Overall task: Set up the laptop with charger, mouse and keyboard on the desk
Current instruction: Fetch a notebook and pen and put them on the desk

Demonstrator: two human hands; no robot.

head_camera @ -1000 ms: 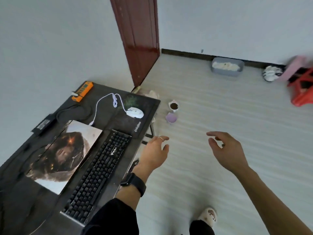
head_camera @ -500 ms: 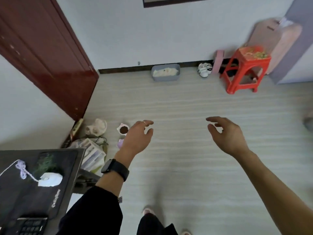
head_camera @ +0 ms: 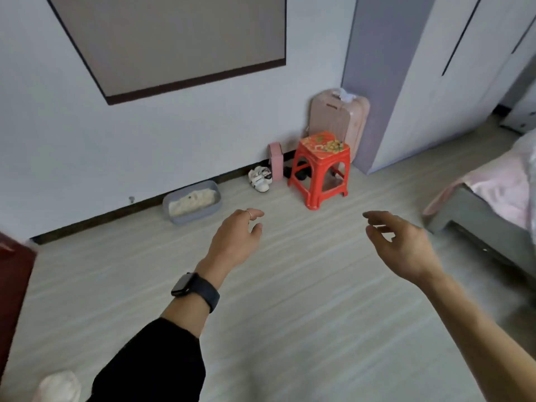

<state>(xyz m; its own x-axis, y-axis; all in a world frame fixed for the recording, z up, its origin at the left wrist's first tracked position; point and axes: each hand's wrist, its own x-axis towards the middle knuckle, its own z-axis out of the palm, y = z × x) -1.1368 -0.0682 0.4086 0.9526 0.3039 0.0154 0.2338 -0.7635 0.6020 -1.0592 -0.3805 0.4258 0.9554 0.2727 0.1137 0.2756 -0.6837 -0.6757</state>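
A pale, striped floor (head_camera: 290, 320) runs up to a white wall (head_camera: 145, 146) that carries a large grey panel (head_camera: 174, 39) with a dark border. Along the foot of that wall stands a grey tray (head_camera: 197, 217) holding a whitish fill, and to its right lie white shoes (head_camera: 260, 179). Just beside them a red stool (head_camera: 324, 148) with a patterned top stands in front of a pink suitcase (head_camera: 339, 117). A bed (head_camera: 499, 187) with a pink cover shows at the right edge, and a slice of dark red door (head_camera: 14, 271) at the left. Something pale and blurred, perhaps a slipper (head_camera: 58, 385), sits at the bottom left. The person holds both arms out over the floor, well apart from each other. The left hand (head_camera: 235, 239) shows its back to the camera, fingers loose and slightly bent, grasping nothing; it wears a thin ring (head_camera: 250, 214), a dark watch (head_camera: 193, 287) on the wrist and a black sleeve (head_camera: 153, 361) pushed up the forearm. The right hand (head_camera: 403, 248), on a bare arm, is likewise released, its fingers relaxed and gently bent around nothing. Where the laptop lies cannot be told from this view, which faces the floor and wall.
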